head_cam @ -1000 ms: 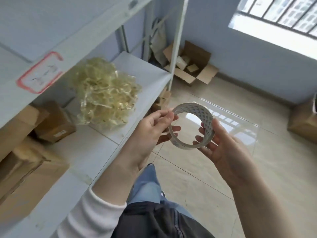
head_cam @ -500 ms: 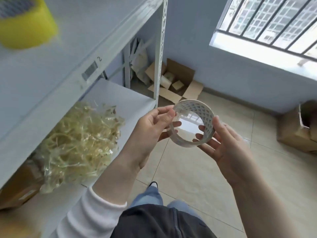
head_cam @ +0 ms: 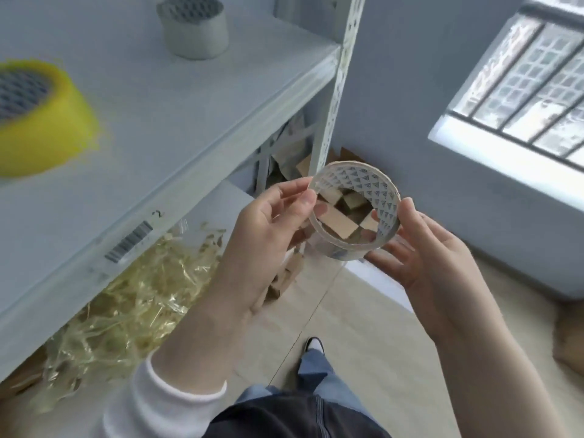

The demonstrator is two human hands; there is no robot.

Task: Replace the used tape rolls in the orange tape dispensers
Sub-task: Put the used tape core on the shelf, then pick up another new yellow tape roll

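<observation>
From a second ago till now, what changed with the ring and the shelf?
The view swung up: the top shelf now shows, with a yellow roll and a grey roll on it, and the straw bag sits lower in the picture. The ring tipped a little, so its patterned inside faces the camera more. Nothing was let go: the left hand still pinches its rim and the right hand still cradles it.

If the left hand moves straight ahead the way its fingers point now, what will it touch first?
The left hand already pinches the empty tape core; past it, probably the shelf upright, though depth is unclear.
</observation>
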